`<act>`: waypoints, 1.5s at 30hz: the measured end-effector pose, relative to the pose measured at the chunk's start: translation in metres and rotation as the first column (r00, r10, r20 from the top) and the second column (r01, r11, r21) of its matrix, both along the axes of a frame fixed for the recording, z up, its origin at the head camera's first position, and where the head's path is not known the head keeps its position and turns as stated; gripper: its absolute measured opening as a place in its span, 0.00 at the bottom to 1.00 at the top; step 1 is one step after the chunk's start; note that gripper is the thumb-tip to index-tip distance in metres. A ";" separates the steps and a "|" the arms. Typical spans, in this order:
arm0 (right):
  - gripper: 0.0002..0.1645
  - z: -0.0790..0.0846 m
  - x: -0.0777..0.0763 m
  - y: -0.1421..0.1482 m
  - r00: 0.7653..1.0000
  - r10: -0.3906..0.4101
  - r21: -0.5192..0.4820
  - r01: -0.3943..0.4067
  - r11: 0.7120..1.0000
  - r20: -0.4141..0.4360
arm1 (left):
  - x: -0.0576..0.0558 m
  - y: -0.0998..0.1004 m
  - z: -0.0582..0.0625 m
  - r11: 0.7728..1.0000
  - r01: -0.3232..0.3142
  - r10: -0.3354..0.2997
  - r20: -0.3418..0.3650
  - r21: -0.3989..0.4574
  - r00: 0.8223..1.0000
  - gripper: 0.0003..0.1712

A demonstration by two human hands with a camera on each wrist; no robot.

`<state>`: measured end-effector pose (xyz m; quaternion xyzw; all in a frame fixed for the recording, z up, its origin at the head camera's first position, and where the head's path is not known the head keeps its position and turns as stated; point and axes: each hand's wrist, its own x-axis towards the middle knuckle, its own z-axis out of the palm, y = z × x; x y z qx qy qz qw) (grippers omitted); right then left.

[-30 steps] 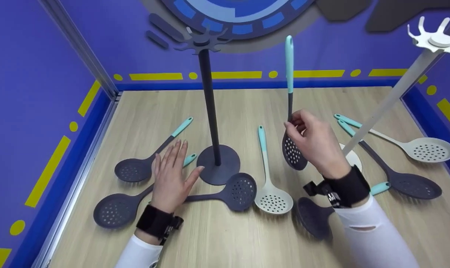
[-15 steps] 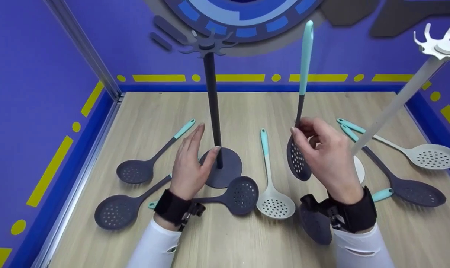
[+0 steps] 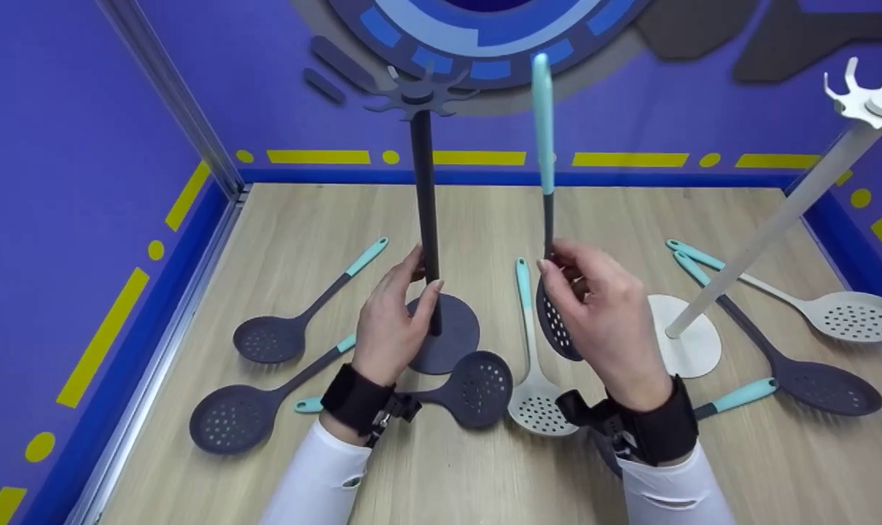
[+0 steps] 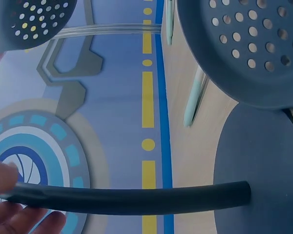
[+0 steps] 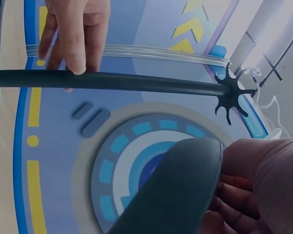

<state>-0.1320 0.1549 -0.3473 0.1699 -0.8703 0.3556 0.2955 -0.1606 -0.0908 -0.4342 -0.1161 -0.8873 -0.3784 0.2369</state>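
My right hand (image 3: 605, 321) grips a dark skimmer (image 3: 548, 219) with a mint handle, low on its shaft near the perforated head. The skimmer stands upright above the table, handle up. In the right wrist view the smooth side of its head (image 5: 180, 180) shows beside my fingers. My left hand (image 3: 393, 321) holds the pole of the black utensil stand (image 3: 425, 182), thumb on one side and fingers on the other. The left wrist view shows the thumb and fingers (image 4: 2, 178) at this pole. Topping the stand is a ring of hooks (image 3: 419, 95), all bare.
Two dark skimmers (image 3: 233, 419) lie at the left. A dark skimmer (image 3: 477, 390) and a pale one (image 3: 543, 408) lie in front of the black stand. More lie at the right, near a white utensil stand (image 3: 783, 208). Blue panels (image 3: 485, 124) wall the table.
My left hand has moved right and up from above the skimmers to the black pole and taken hold of it. My right hand, still gripping the skimmer, has come left towards the black stand.
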 end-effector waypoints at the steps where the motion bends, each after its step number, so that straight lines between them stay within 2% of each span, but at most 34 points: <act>1: 0.13 -0.001 -0.001 -0.002 1.000 0.003 0.002 -0.003 1.000 -0.006 | 0.000 0.000 0.000 1.000 -0.004 0.004 0.001 0.005 1.000 0.32; 7: 0.12 -0.005 -0.005 -0.006 0.999 0.017 0.003 -0.017 1.000 -0.034 | -0.001 0.001 -0.003 0.999 -0.009 0.011 -0.044 0.040 0.999 0.28; 14: 0.12 -0.009 -0.007 -0.008 0.999 0.027 0.031 -0.027 0.999 -0.021 | -0.002 0.003 -0.004 0.999 -0.012 0.014 -0.083 0.035 0.996 0.23; 34: 0.12 -0.019 -0.013 -0.010 0.998 0.067 0.034 -0.068 0.997 0.020 | -0.004 0.004 -0.005 0.999 0.021 -0.017 -0.087 0.041 0.996 0.19; 45: 0.13 -0.026 -0.018 -0.016 0.994 0.074 0.043 -0.077 0.996 0.078 | -0.003 0.003 -0.006 1.000 0.013 -0.011 -0.093 0.023 0.996 0.19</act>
